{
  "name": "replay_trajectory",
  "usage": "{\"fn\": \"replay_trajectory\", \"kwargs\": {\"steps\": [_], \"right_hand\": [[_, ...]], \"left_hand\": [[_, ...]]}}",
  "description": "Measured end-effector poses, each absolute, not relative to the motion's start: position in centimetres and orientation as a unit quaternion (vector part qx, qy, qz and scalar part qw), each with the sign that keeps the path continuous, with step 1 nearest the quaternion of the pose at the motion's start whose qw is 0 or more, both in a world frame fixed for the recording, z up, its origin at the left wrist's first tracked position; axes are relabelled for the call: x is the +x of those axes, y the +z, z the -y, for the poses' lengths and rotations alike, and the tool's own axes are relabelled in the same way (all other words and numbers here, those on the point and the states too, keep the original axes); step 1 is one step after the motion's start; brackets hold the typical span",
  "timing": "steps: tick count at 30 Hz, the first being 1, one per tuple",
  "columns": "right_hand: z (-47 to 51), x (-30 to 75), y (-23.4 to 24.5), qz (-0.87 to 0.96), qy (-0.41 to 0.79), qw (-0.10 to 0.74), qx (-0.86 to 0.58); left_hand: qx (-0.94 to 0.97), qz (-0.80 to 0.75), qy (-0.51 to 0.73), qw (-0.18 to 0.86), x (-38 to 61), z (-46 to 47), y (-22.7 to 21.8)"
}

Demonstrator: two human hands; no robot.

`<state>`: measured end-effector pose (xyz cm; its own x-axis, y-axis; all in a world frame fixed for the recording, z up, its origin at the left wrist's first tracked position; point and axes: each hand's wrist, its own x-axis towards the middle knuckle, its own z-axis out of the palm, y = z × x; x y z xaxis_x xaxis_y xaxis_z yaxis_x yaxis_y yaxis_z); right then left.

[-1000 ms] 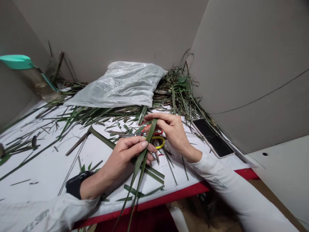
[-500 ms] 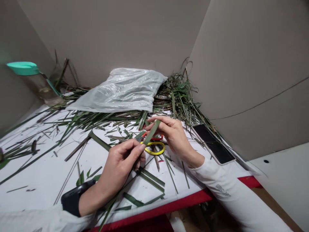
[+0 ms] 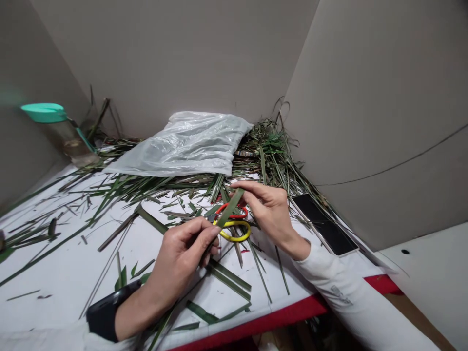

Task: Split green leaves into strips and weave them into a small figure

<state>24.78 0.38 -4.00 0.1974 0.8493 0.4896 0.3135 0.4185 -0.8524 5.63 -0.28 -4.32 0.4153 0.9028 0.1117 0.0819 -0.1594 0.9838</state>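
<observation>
Hands pinching, left hand [image 3: 179,258] and right hand [image 3: 270,217] both closed on a narrow green leaf strip [image 3: 230,208] just above red-and-yellow-handled scissors [image 3: 234,237], with loose strips strewn across the white worktop [image 3: 54,273] and a tangled heap of long leaves [image 3: 270,151] left at upper right.

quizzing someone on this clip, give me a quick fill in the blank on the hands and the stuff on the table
The black band is worn on the ____ wrist. The scissors under the hands have one red handle loop and one ____ handle loop. The phone lies with its dark screen facing ____. The left hand and right hand hold a green leaf strip between them above the table, whose front edge is ____.

Missing words: left; yellow; up; red
</observation>
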Motion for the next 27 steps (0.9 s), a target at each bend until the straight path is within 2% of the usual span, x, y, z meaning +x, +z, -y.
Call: {"fn": "replay_trajectory", "kwargs": {"steps": [5,9,12,17,19,22,24,27], "right_hand": [[-0.9,24.5,-4.2,0.432,0.504,0.616,-0.424],[-1.2,24.8,-4.4,0.4,0.585,0.589,-0.388],[-1.1,25.1,-4.1,0.485,0.501,0.577,-0.425],[-0.6,25.5,-3.7,0.641,0.183,0.563,-0.489],[-0.6,25.4,-3.8,0.622,0.176,0.578,-0.497],[-1.1,25.3,-4.3,0.516,0.355,0.616,-0.477],[-1.5,25.4,-4.6,0.443,0.488,0.613,-0.436],[-1.7,25.4,-4.7,0.397,0.586,0.587,-0.393]], "left_hand": [[0.674,-0.375,0.369,0.518,5.8,0.3,-4.4],[0.682,-0.367,0.365,0.518,5.7,0.3,-4.6],[0.682,-0.368,0.368,0.515,5.4,0.3,-4.5],[0.652,-0.389,0.372,0.534,5.4,0.2,-4.5],[0.65,-0.39,0.364,0.541,5.5,0.2,-4.6],[0.656,-0.383,0.356,0.544,5.6,0.1,-4.7],[0.66,-0.378,0.356,0.543,5.6,0.1,-4.7],[0.663,-0.377,0.363,0.535,5.6,0.0,-4.8]]}}
